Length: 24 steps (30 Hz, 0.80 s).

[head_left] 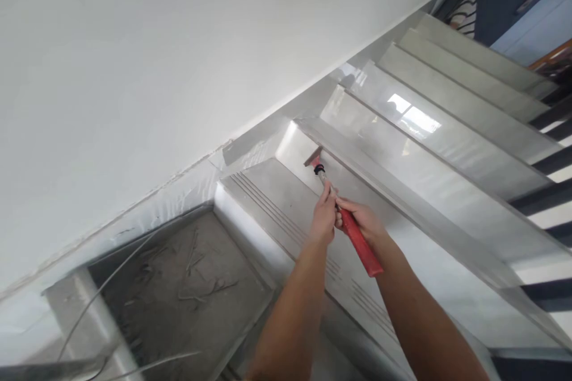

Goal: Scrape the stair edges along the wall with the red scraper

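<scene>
Both of my hands are wrapped round a long scraper (360, 241) with a red grip and a metal neck. My left hand (324, 216) closes on the neck, below a black collar. Just behind it, my right hand (364, 218) holds the upper part of the red grip; some of its fingers are hidden. The wide blade at the far end lies close to the riser (292, 140) of a pale polished stair; I cannot tell whether it touches. Below the blade is a stair tread (268, 184) with grooved lines along its front edge.
More polished steps (429, 113) run toward the upper right, beside a white wall (134, 59). Dark balusters (554, 196) line the right side. At lower left lies a dusty recessed landing (187, 286) with debris, crossed by a thin cable (105, 286).
</scene>
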Tool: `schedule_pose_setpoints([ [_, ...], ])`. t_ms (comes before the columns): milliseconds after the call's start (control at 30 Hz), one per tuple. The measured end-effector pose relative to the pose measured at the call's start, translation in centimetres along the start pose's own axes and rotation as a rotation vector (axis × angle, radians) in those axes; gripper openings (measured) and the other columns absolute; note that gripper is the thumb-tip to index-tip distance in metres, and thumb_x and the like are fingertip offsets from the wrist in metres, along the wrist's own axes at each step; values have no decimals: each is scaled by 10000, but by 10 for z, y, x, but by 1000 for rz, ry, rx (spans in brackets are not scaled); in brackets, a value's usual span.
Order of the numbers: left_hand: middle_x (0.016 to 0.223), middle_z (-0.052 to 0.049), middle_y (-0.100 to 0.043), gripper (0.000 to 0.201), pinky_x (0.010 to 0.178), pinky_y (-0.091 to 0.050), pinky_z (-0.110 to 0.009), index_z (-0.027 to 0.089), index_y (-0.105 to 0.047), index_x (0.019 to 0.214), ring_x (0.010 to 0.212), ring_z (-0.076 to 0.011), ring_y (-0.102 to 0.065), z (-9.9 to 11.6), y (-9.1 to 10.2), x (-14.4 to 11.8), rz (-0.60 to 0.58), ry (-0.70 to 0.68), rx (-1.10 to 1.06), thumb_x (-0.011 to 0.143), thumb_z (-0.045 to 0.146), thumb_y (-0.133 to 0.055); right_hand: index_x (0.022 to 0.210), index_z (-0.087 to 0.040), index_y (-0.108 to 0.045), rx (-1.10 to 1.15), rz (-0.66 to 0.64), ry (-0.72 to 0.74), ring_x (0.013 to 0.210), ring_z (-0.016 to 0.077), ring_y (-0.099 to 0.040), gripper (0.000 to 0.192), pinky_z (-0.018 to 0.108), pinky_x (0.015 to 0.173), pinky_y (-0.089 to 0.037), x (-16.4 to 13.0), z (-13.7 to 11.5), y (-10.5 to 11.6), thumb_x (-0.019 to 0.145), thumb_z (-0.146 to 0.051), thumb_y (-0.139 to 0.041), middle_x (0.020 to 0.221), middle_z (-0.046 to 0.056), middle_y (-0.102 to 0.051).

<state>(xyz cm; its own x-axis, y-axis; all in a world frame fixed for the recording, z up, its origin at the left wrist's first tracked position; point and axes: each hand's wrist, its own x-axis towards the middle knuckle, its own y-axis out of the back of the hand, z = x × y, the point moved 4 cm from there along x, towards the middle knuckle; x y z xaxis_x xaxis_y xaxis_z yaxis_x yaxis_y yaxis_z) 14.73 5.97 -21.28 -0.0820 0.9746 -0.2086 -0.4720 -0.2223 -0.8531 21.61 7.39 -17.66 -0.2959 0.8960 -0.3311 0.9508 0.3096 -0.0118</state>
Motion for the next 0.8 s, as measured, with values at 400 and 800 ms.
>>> schedule_pose_setpoints([
  [400, 947, 1, -629, 560, 779, -470, -173, 276, -443, 1316, 870, -95, -598, 36, 31, 7, 160, -306, -313, 797, 370, -631, 799, -169, -586, 57, 105, 93, 503, 103, -551, 153, 221, 527, -472, 60, -11, -69, 669, -136, -659, 586, -25, -603],
  [800, 1427, -46, -392, 648, 1040, -396, -295, 294, -380, 1360, 1298, -207, -399, 53, 30, 5, -44, -342, -311, 782, 408, -650, 663, -134, -623, -186, 123, 115, 536, 133, -553, 119, 240, 510, -446, 69, -38, -85, 693, -222, -698, 523, 14, -577],
])
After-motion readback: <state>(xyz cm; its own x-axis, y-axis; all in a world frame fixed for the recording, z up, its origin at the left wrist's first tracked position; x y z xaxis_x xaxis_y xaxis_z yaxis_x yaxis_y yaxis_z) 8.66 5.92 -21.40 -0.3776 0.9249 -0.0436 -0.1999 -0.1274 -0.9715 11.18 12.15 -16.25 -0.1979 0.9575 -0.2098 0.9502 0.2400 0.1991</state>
